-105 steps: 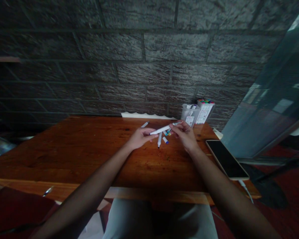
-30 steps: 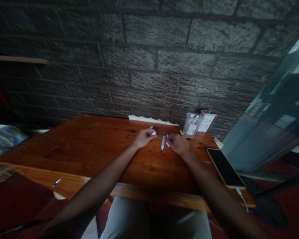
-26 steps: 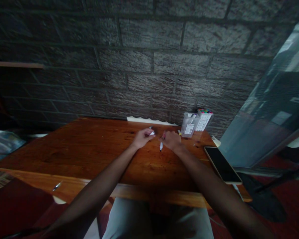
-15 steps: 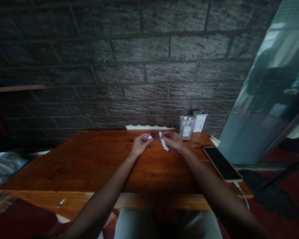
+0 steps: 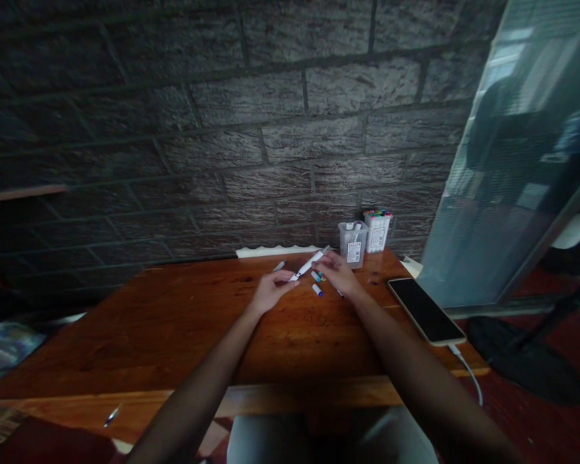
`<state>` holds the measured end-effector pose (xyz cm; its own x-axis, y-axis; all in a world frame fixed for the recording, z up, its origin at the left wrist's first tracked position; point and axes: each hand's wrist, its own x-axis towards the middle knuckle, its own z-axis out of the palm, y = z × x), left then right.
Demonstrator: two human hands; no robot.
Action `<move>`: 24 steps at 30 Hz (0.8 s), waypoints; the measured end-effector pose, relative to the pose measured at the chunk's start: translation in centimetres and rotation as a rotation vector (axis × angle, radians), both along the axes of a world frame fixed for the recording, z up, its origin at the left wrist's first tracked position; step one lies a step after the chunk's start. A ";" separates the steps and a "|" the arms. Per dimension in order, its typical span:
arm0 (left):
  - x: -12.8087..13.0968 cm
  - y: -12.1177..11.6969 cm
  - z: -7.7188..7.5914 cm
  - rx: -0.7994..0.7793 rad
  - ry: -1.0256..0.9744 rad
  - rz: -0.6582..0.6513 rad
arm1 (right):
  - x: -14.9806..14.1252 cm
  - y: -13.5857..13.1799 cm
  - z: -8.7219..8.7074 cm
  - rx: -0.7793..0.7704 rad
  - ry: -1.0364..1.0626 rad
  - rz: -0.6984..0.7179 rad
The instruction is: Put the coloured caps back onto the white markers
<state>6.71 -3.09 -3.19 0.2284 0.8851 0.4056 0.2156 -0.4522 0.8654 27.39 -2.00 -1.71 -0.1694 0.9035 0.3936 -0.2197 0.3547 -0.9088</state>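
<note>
My right hand (image 5: 338, 272) is closed on a white marker (image 5: 310, 263), slanted with its dark tip down to the left. My left hand (image 5: 270, 290) pinches a small white marker cap (image 5: 294, 278). The marker's tip is right at the cap; whether it is inside, I cannot tell. Below them on the table lies a white cap with a blue end (image 5: 318, 290). Another cap with a light blue end (image 5: 316, 276) is close to my right fingers, with a yellow bit partly hidden beside it. Behind my left hand lies a further marker (image 5: 280, 265).
A clear plastic box (image 5: 352, 248) with a few markers stands at the table's back right. Beside it is a fuller box of colourful-topped markers (image 5: 377, 232). A phone (image 5: 426, 312) with a charging cable lies on the right of the wooden table (image 5: 174, 328). A brick wall rises behind.
My right hand has picked up a white marker from the table and brought its tip to the cap in my left hand. Earlier, the left hand held only the cap, apart from it.
</note>
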 end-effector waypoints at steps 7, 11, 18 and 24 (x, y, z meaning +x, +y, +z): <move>-0.2 0.2 -0.5 0.007 0.023 -0.005 | -0.3 -0.5 -0.2 0.112 -0.134 0.014; -0.2 0.1 -0.7 0.000 0.058 -0.089 | -0.8 -0.8 -0.2 0.174 -0.223 0.006; 0.2 0.3 -0.6 -0.087 -0.090 -0.174 | -0.5 -0.4 -0.3 0.197 -0.294 -0.112; -0.3 0.5 -0.4 -0.163 -0.241 -0.107 | 1.5 -0.1 -1.3 0.185 -0.905 -0.127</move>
<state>6.46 -2.59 -3.64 0.2380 0.9190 0.3142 -0.0462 -0.3124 0.9488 28.85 -2.11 -3.02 -0.3860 0.8725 0.2997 0.5951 0.4837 -0.6418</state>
